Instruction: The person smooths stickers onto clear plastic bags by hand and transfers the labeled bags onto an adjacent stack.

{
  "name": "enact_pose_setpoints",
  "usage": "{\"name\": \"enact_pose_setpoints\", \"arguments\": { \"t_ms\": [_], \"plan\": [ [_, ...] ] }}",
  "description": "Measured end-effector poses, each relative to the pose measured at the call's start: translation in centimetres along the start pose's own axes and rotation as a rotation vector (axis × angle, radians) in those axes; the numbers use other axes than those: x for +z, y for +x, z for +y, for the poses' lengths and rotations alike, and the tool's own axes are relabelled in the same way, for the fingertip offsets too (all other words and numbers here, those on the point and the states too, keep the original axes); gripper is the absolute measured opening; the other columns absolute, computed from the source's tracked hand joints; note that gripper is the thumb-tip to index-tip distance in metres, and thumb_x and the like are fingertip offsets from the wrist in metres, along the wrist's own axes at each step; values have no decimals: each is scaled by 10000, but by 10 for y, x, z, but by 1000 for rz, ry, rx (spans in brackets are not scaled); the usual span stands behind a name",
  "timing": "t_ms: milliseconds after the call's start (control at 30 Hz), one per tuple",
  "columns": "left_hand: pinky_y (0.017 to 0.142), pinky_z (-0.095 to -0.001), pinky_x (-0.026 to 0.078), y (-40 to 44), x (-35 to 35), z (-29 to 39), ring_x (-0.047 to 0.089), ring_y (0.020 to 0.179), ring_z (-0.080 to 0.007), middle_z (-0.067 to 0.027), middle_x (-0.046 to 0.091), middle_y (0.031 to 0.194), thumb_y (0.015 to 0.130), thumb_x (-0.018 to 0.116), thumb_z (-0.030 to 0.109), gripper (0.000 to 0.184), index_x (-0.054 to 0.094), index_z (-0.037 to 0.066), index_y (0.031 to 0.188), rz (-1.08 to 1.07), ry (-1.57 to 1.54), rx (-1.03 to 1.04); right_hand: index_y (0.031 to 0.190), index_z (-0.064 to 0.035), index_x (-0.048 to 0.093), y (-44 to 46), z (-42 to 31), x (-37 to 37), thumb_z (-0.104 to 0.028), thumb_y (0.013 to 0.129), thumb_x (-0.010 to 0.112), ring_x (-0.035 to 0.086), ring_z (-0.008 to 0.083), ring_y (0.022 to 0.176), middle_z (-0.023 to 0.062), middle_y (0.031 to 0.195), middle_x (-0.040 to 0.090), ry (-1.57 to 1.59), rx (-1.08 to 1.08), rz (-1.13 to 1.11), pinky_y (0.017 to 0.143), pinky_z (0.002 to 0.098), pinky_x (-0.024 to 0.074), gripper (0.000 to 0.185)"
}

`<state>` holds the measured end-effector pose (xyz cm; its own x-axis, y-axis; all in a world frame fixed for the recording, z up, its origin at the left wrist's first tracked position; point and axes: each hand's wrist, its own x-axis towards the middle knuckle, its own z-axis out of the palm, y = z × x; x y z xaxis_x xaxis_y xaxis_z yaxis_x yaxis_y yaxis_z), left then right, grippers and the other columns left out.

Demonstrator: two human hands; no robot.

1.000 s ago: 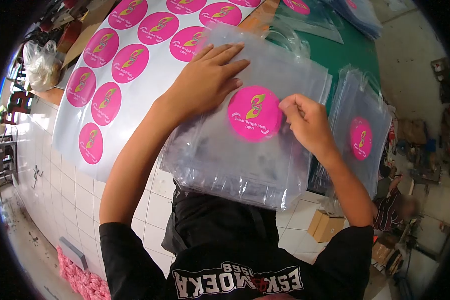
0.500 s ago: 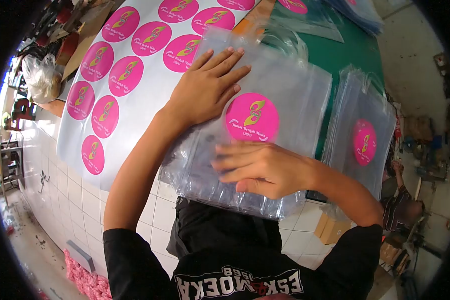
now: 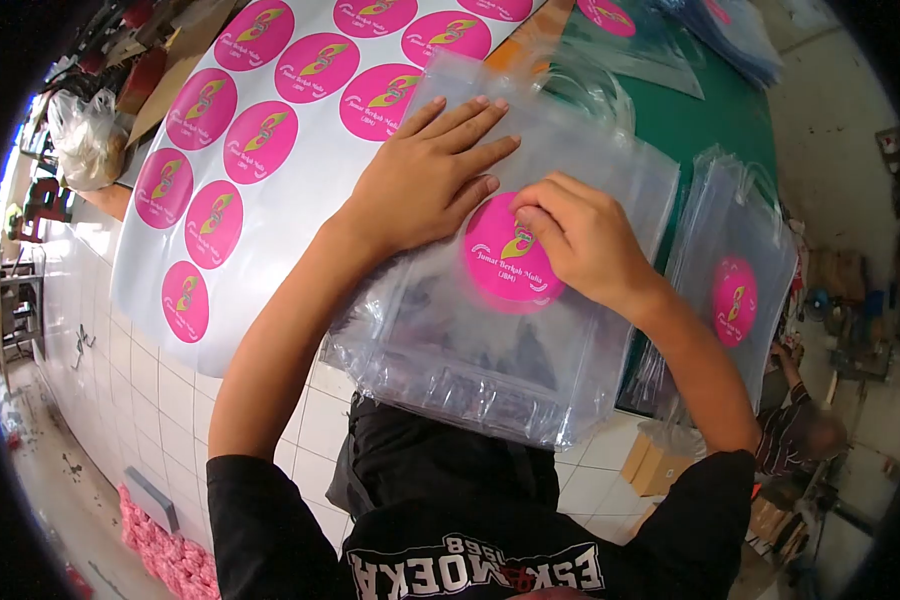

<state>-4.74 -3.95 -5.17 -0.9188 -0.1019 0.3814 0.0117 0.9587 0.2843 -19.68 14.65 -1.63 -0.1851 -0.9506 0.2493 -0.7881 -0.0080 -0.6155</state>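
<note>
A stack of clear plastic bags (image 3: 450,340) with looped handles lies in front of me, the top one bearing a round pink sticker (image 3: 505,265). My left hand (image 3: 430,180) rests on the upper left of the top bag, fingers spread. Over the upper right of the sticker is my right hand (image 3: 590,235), its fingers curled and pressed together; whether anything is between them is hidden. To the left, a white sheet (image 3: 300,210) carries several round pink stickers and runs beside the bags.
A second stack of clear bags (image 3: 695,260) with a pink sticker lies at the right on the green table surface (image 3: 740,125). More bags are at the top right. A cardboard box (image 3: 655,467) stands on the floor, and another person (image 3: 795,430) sits at the far right.
My right hand has moved up from below the sticker onto its upper right part, and its spread fingers have closed. My left hand has stayed on the bag.
</note>
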Motion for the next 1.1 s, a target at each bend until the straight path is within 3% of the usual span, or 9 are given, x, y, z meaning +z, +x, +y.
{"name": "enact_pose_setpoints", "arguments": {
  "t_ms": [267, 467, 567, 633, 733, 933, 1100],
  "plan": [
    [1281, -535, 280, -2, 1, -2, 390, 1554, -317, -139, 461, 1654, 1003, 635, 282, 506, 615, 154, 1492, 21, -13, 6, 954, -52, 704, 11, -4, 10, -176, 981, 675, 699, 402, 846, 141, 924, 701, -107, 32, -116, 749, 496, 550, 130],
    [1277, -529, 291, -3, 3, -3, 405, 1544, -305, -131, 474, 1645, 989, 651, 278, 503, 629, 158, 1477, 46, -24, 9, 929, -62, 725, 13, -1, 20, -190, 958, 691, 699, 409, 837, 133, 909, 724, -120, 109, -46, 732, 506, 551, 136],
    [1276, -526, 294, -4, 4, -3, 410, 1541, -298, -129, 480, 1640, 991, 653, 279, 487, 642, 156, 1462, 53, -11, 5, 951, -39, 733, 16, 8, 17, -160, 965, 685, 721, 359, 782, 147, 882, 739, -69, 73, 22, 695, 460, 554, 131],
    [1275, -522, 294, -4, 5, -2, 414, 1539, -292, -128, 486, 1636, 993, 655, 278, 475, 651, 147, 1449, 68, -18, 2, 961, -7, 736, 21, 6, 4, -131, 965, 684, 724, 285, 711, 168, 830, 740, 200, 297, -112, 659, 408, 544, 134],
    [1275, -518, 294, -5, 7, -3, 423, 1534, -290, -126, 490, 1634, 995, 653, 276, 473, 650, 139, 1448, 84, -21, 8, 930, 19, 731, 23, -9, -3, -112, 964, 683, 702, 223, 664, 182, 773, 726, 146, 368, -216, 638, 375, 529, 143],
    [1266, -512, 306, -5, 8, -3, 444, 1518, -294, -124, 497, 1629, 988, 660, 279, 475, 654, 133, 1440, 98, -32, 6, 888, 6, 736, 26, -4, 2, -129, 936, 707, 725, 346, 732, 190, 809, 733, 69, 257, -200, 690, 430, 549, 147],
    [1259, -510, 317, -5, 9, -3, 456, 1507, -296, -127, 507, 1620, 981, 662, 260, 464, 664, 127, 1426, 113, -33, 0, 895, -15, 742, 22, -2, 8, -128, 916, 706, 721, 387, 809, 180, 868, 737, -20, 194, -167, 733, 455, 559, 121]
  ]
}}
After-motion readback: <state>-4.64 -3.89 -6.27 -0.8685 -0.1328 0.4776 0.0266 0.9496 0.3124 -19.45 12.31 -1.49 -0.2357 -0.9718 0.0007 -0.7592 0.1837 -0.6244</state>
